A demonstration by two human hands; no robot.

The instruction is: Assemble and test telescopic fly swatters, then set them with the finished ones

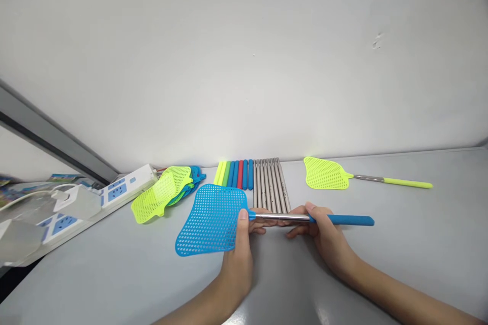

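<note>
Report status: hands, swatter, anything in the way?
Left hand holds blue swatter near its neck; right hand on its grip. Shaft and grip in line. Rods beyond; nothing seen blocking.

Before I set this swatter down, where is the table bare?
Bare table lies right of the right hand, nearer than the yellow swatter, and between the left arm and the power strip. Crowded: grips and metal rods behind the blue swatter, loose heads left of them.
</note>
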